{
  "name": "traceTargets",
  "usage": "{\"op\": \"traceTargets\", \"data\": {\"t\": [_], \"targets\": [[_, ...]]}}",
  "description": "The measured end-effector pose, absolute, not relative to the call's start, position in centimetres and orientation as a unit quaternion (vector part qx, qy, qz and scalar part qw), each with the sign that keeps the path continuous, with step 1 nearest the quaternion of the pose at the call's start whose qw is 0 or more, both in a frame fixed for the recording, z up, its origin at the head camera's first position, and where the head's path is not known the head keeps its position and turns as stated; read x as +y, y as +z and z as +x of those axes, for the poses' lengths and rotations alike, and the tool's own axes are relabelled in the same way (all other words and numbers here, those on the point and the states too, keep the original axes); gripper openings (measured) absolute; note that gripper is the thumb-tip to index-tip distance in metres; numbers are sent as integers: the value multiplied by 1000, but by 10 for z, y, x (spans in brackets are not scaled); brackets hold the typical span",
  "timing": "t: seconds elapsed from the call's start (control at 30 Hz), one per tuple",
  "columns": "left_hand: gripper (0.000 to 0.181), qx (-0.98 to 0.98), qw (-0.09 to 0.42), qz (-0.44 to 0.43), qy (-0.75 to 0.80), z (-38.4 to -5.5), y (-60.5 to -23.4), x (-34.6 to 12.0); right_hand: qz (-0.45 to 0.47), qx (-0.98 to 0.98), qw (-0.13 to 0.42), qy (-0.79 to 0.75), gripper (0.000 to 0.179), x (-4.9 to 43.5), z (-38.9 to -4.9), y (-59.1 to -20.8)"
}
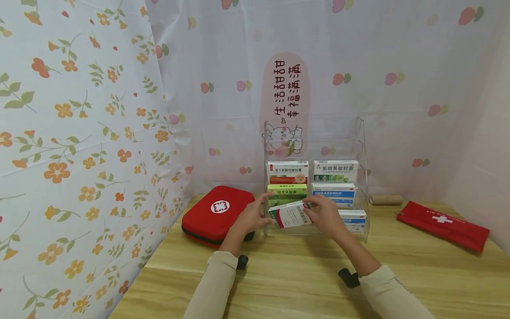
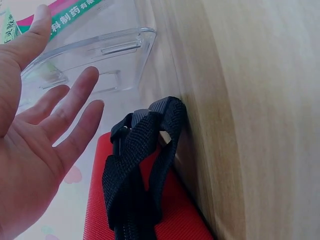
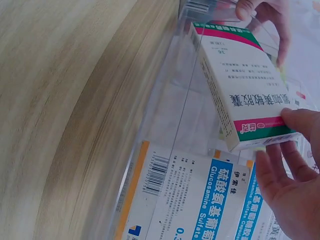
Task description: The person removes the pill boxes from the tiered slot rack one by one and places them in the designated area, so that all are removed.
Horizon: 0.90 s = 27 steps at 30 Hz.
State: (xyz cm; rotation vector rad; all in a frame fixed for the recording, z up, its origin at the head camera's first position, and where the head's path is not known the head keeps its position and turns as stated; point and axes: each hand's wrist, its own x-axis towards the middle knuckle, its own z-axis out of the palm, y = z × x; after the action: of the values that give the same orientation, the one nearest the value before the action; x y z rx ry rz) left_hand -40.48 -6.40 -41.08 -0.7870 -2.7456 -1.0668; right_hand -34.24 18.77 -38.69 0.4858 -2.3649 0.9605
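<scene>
My right hand [image 1: 326, 217] pinches one end of a white medicine box [image 1: 294, 215] with green and red bands, thumb on its printed face in the right wrist view. The box is tilted, its other end lower at the bottom tier of a clear display rack [image 3: 175, 107]. My left hand [image 1: 252, 216] is at the rack's left side with fingers spread, its thumb close to the box's free end; nothing is in its palm [image 2: 25, 170]. Beside the held box, a blue-and-white glucosamine box [image 3: 185, 195] stands in the same tier.
Higher tiers hold a green box [image 1: 287, 191], a red-and-white box [image 1: 287, 172] and other medicine boxes [image 1: 335, 172]. A red first-aid case [image 1: 211, 215] with a black strap [image 2: 135, 170] lies left of the rack. At right lie a cardboard tube [image 1: 386, 200] and a red pouch [image 1: 442, 226].
</scene>
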Motion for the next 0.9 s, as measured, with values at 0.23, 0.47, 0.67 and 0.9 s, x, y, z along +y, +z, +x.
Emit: {"op": "traceTargets", "data": {"t": [0.23, 0.47, 0.67, 0.9], "targets": [[89, -892, 45, -267, -361, -405, -410, -65, 184, -868, 270, 374, 22, 190, -340, -384], [90, -893, 42, -265, -361, -403, -409, -65, 180, -866, 293, 364, 24, 197, -334, -379], [90, -894, 49, -264, -357, -403, -409, -64, 179, -857, 313, 369, 27, 207, -325, -372], [91, -898, 40, -257, -356, -404, -410, -64, 184, -850, 326, 371, 27, 217, -314, -368]]}}
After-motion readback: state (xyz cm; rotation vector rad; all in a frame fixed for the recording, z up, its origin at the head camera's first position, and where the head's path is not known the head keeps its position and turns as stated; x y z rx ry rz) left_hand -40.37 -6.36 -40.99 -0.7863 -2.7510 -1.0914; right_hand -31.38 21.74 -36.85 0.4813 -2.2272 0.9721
